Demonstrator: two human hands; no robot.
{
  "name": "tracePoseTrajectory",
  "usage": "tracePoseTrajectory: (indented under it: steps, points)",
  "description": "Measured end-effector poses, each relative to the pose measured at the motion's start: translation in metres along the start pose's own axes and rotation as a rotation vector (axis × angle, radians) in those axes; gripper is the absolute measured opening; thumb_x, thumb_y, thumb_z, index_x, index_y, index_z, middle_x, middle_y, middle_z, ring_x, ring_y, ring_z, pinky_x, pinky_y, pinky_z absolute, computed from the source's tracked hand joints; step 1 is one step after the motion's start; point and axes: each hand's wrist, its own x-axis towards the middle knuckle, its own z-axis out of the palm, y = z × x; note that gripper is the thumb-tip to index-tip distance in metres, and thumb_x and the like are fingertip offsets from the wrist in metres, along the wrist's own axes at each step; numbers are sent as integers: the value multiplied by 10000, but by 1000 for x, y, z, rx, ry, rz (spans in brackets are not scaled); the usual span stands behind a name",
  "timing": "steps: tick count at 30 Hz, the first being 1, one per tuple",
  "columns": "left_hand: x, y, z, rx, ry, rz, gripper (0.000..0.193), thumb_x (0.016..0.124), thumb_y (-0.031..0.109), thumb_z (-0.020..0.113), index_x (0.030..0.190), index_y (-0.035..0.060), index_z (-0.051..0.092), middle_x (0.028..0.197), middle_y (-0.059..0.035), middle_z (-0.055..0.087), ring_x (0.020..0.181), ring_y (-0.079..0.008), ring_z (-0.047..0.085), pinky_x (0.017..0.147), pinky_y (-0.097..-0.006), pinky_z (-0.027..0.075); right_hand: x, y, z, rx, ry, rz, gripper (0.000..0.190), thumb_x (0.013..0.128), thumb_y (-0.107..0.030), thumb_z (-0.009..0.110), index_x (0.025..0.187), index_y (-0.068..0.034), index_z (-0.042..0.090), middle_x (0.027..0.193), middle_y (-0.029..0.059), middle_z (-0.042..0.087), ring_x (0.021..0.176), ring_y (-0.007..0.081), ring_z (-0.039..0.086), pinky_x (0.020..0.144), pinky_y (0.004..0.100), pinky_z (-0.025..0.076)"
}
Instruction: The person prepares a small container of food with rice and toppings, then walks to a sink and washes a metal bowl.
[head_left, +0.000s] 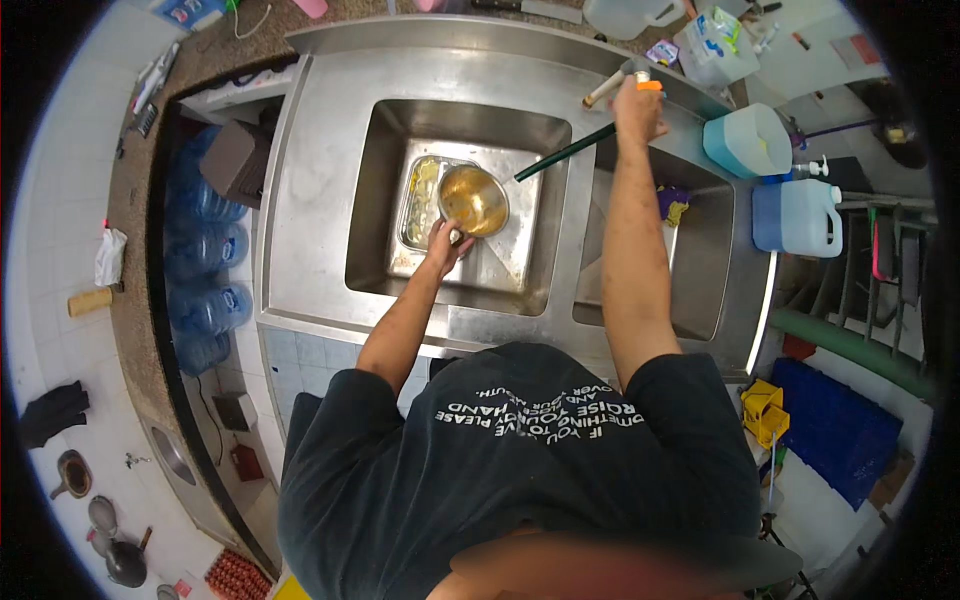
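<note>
In the left basin (457, 124) of a stainless steel double sink, my left hand (446, 247) grips the near edge of a round metal bowl (474, 201). The bowl is tilted, and its inside shows a yellowish film. Partly behind it, a rectangular metal tray (416, 206) with yellow-white residue sits on the basin floor. My right hand (639, 112) is up at the tap, its fingers around the fitting beside an orange handle (649, 85). A dark green hose (562, 154) slants from there, its end above the basin near the bowl.
The right basin (701, 277) holds a purple and yellow cloth or sponge (673, 204). Along the right edge stand a cut jug of turquoise liquid (746, 141) and a blue-filled jug (795, 217). A knife (551, 10) lies behind the sink. Large water bottles (214, 244) fill the left shelf.
</note>
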Motion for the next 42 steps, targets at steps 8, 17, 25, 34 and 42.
tracePoseTrajectory:
  steps: [8,17,25,34,42]
  points:
    - [66,-12,19,75,39,-131,587,752,223,643,1234,93,336,1109,-117,425,994,-321,496,843,-434,486,85,41,-47,-172,-627,-441,403,739,-356,555,823,30,632,782,184,643,773,284,624,721,372,458]
    - [87,-20,58,51,52,-192,449,783,138,476,1198,-12,391,1217,-156,439,1048,-312,523,824,-452,530,141,46,-94,-198,-592,-693,809,621,-585,687,1091,58,547,1038,214,612,983,303,593,839,400,455]
    - [115,-37,55,-59,104,-195,513,770,44,428,1267,-12,312,1269,-165,382,1103,-348,474,835,-451,541,298,239,-140,-484,-353,-463,539,689,-438,708,982,6,619,914,213,635,870,379,598,755,410,471]
    - [120,-43,21,-132,170,-149,508,797,-14,385,1290,-35,265,1326,-204,304,1137,-382,442,864,-503,520,136,176,-179,-544,-567,-708,294,792,-310,632,883,-32,653,790,214,621,784,384,592,680,445,451]
    - [125,-56,19,-237,361,-173,454,848,3,377,1289,-36,271,1263,-206,380,1086,-375,486,844,-481,533,28,232,-109,-364,-1058,-803,182,785,-281,637,830,-112,690,763,126,643,730,333,606,671,419,478]
